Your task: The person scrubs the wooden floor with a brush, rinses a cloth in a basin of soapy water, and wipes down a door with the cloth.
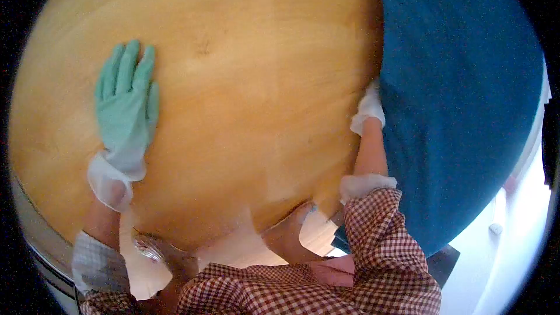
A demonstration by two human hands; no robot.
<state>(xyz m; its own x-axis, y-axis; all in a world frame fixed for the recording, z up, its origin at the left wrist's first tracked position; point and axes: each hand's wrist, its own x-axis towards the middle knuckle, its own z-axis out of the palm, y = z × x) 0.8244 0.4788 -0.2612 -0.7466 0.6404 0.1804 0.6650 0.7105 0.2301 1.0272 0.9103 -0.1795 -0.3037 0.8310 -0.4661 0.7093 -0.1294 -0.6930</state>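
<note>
My left hand (125, 93), in a green rubber glove with a pale cuff, lies flat on a smooth light-brown wooden surface (233, 93), its fingers stretched upward and slightly apart. A large blue cloth or cover (461, 93) spreads over the right side. At the boundary between wood and blue material is my right hand (371, 102). Only its whitish glove cuff shows clearly; the fingers are hidden by the blue material or the dark edge, so whether they hold it does not show.
Checkered sleeves and clothing (251, 289) fill the bottom. Bare feet or legs (290, 230) show below the wooden surface's near edge. A white surface (496, 256) with a small round knob (495, 228) lies at the lower right. A dark rim runs along the lower left.
</note>
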